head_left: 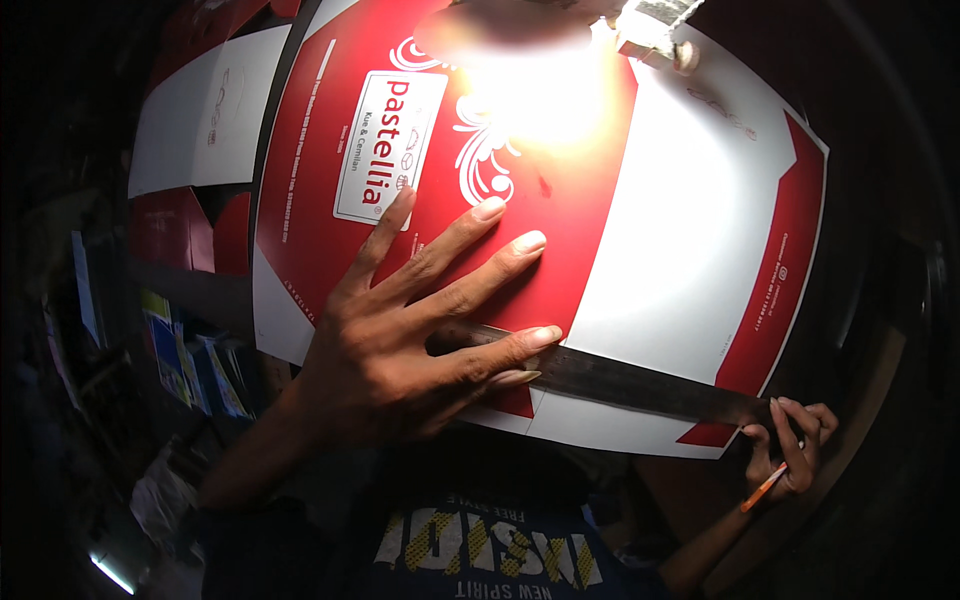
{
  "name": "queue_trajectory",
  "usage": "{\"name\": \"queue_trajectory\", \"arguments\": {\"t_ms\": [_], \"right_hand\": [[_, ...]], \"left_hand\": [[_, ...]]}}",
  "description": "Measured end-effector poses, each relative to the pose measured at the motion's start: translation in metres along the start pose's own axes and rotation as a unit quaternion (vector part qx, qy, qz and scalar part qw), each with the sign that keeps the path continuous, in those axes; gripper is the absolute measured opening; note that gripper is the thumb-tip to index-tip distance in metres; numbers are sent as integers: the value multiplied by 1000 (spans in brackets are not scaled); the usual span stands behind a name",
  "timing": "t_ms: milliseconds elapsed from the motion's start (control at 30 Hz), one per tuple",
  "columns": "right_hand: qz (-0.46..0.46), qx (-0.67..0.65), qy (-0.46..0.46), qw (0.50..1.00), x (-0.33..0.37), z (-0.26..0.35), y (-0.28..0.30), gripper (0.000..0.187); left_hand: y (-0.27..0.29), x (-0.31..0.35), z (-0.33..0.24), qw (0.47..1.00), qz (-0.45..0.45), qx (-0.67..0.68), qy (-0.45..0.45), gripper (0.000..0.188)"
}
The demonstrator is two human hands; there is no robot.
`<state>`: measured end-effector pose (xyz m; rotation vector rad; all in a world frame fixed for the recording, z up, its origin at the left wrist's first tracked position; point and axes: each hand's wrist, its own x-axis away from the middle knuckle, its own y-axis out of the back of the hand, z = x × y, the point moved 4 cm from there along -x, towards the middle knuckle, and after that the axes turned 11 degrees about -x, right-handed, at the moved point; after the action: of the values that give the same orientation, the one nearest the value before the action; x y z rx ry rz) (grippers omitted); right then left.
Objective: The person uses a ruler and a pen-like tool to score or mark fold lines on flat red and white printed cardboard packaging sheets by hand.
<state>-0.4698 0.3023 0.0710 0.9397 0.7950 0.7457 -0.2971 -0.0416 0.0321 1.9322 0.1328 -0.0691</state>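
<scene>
My left hand (400, 340) lies palm down with its fingers spread on a large red and white printed card sheet (660, 240). Its index finger and thumb rest across a dark flat straightedge (640, 384), which runs along the near part of the sheet. My right hand (788, 445) is at the straightedge's right end, past the sheet's near right corner. Its fingers are curled, with a thin orange stick-like tool (765, 488) held in them; whether that is a pen or a blade I cannot tell.
A bright lamp (655, 35) hangs over the sheet's far side and washes out part of its print. Another red and white card sheet (200, 120) lies to the left. Blue and yellow folded items (195, 360) stand lower left, near a pale plastic bag (165, 490). The surroundings are dark.
</scene>
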Motion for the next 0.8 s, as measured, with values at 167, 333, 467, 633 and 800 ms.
{"name": "queue_trajectory", "arguments": {"t_ms": [167, 333, 467, 633, 800], "right_hand": [[5, -5, -5, 1000, 5, -5, 1, 34], [8, 0, 7, 1000, 6, -6, 1, 34], [0, -1, 19, 1000, 7, -8, 1, 32], [6, 5, 23, 1000, 5, -7, 2, 32], [7, 1, 25, 1000, 3, -6, 0, 31]], "left_hand": [[1, -1, 1, 1000, 2, 5, 3, 37], [1, -1, 2, 1000, 1, 5, 6, 38], [-1, 0, 1, 1000, -2, 6, 4, 39], [-2, -1, 0, 1000, 0, -1, 5, 40], [0, -1, 0, 1000, 8, 0, 10, 41]]}}
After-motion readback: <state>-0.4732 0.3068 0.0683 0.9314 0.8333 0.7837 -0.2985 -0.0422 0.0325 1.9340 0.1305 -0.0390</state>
